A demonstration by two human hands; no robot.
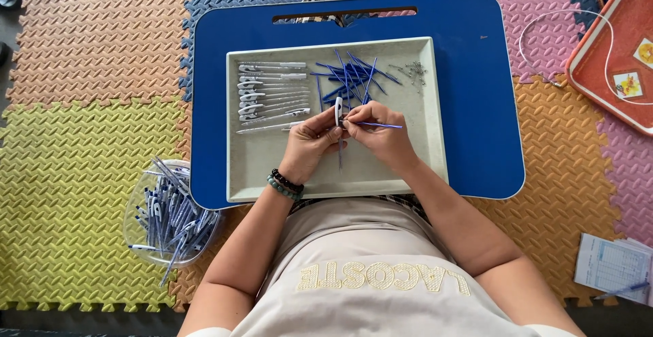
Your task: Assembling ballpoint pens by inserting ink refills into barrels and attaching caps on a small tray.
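My left hand [309, 143] holds a white pen barrel [339, 111] upright over the grey tray [428, 146]. My right hand [381, 129] pinches a thin blue ink refill [384, 125] that points to the right, its inner end close to the barrel. In the tray's far left lies a row of white pen barrels [272, 92]. A loose heap of blue refills [350, 75] sits at the far middle, and a small cluster of metal springs [411, 72] at the far right.
The tray rests on a blue lap desk [476, 106] over coloured foam floor mats. A clear plastic bowl [170, 211] of finished pens stands at my left. A red tray [612, 51] and a white cord lie at the right, papers at lower right.
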